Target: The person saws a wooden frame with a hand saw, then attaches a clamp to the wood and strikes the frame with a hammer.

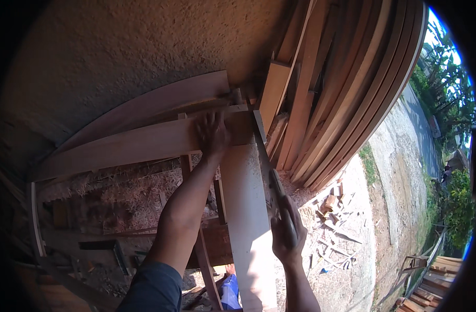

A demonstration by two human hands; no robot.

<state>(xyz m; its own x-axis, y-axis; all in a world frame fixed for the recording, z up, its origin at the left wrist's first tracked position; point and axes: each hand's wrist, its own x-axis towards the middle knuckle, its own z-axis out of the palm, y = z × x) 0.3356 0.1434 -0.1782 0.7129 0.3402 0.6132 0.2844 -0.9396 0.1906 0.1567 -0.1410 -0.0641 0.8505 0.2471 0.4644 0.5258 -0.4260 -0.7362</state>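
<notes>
My left hand [213,134] lies with fingers spread on a long plank [134,141], pressing near its right end. My right hand [289,231] is wrapped round the handle of a handsaw [275,190]. The saw's blade runs up and away from me along the plank's right end, close to the edge. Whether the teeth are in the wood cannot be made out. A wide pale board [246,208] stretches from under that end toward me, with sunlight on its near part.
Tall planks [352,88] lean at the wall [144,47] on the right. Wood shavings [155,187] and offcuts [336,229] litter the ground. A dark angled piece [110,252] lies at lower left. Blue cloth [229,292] shows below the frame timbers. A path [394,156] runs outside.
</notes>
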